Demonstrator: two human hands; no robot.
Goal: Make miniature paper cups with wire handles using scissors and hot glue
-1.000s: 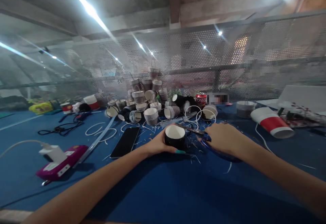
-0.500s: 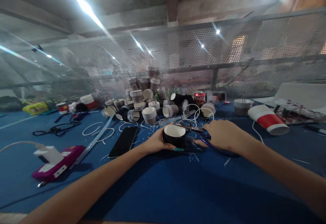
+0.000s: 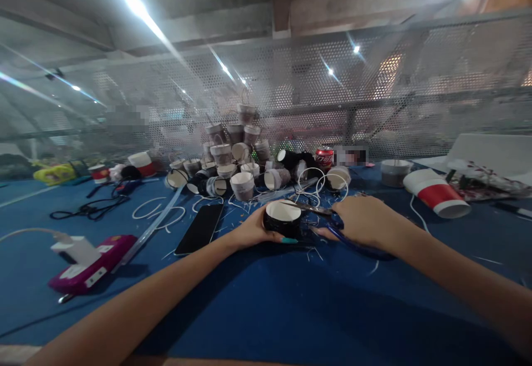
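My left hand (image 3: pixel 253 227) is closed around a small paper cup (image 3: pixel 282 226) that is black outside and white inside, its mouth tilted up toward me. My right hand (image 3: pixel 361 222) grips a pair of scissors (image 3: pixel 318 209) with blue handles. The blades point left, and a tip lies at the cup's right rim; whether it touches the rim I cannot tell. White wire scraps lie on the blue table under the hands. Behind the cup stands a heap of small grey-wrapped cups (image 3: pixel 242 186), several with wire handles.
Left of my hands lie a black phone (image 3: pixel 199 229) and a purple power strip (image 3: pixel 93 263) with a white plug. Coiled white wire (image 3: pixel 318 183) and a red soda can (image 3: pixel 325 157) sit behind. A large red-and-white paper cup (image 3: pixel 436 193) lies on its side at right.
The whole view has shifted slightly. Both hands keep their grips, and the scissors stay at the cup's right rim with little visible movement.
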